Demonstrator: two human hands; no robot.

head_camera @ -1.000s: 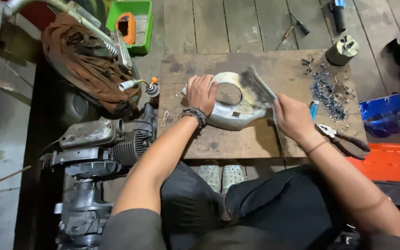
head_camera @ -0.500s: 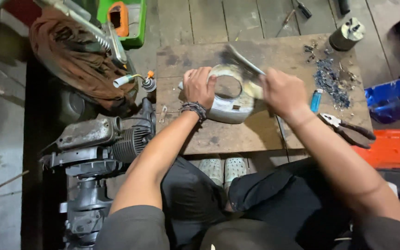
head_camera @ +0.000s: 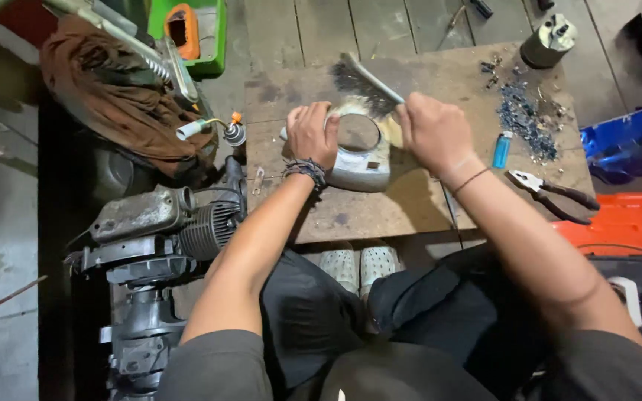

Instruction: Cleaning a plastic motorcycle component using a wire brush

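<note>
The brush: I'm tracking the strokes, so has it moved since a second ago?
Yes. The brush in the right hand swept from the metal cover's right side to its far rim, away from the pliers.

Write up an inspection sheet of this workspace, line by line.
Surface: worn, stained wooden board laid on a plank floor.
Job's things: silvery metal cover with a round opening, lying on the board; brush with dark bristles over its far edge.
Clutter: blue lighter, pliers, heap of dark scraps, metal cylinder.
Grips: left hand steadies the cover; right hand holds the brush.
Cables: thin cord across the orange case.
Surroundings: small engine, brown cloth, green bin, blue tray.
</note>
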